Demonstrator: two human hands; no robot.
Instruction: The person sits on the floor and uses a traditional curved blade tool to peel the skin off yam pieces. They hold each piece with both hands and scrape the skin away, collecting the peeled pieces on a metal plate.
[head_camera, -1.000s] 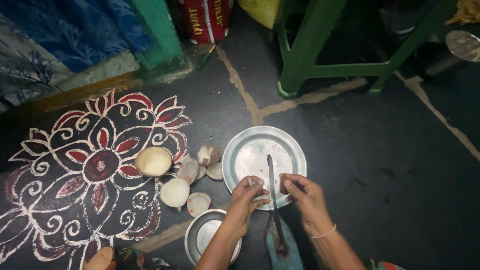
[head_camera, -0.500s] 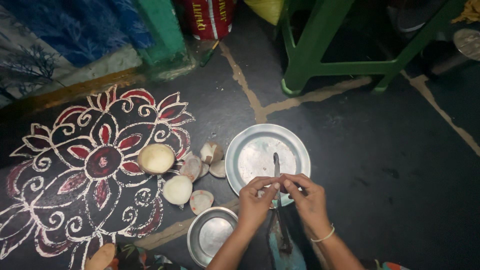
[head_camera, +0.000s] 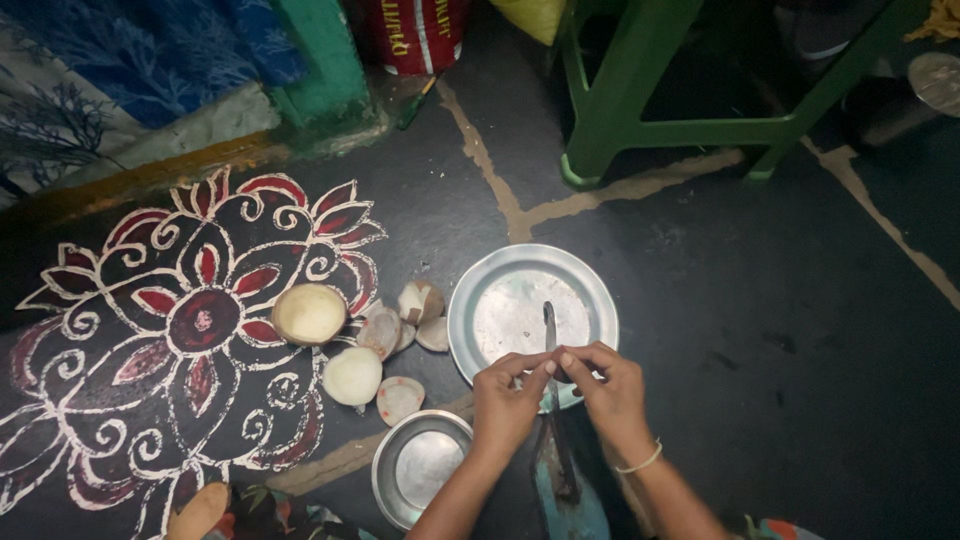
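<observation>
Both hands, left (head_camera: 506, 400) & right (head_camera: 610, 385), pinch sth small at upright blade (head_camera: 549, 335) over steel plate (head_camera: 480, 300).

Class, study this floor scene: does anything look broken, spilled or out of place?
Yes. Broken coconut pieces lie scattered on the dark floor left of the steel plate, some resting on the painted floral pattern. Both hands, the left hand and the right hand, meet at the upright blade. Nothing looks spilled.

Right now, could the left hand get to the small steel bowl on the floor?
Probably yes: the small steel bowl lies just beside the left hand, nothing between, though both hands are together at the upright blade.
</observation>
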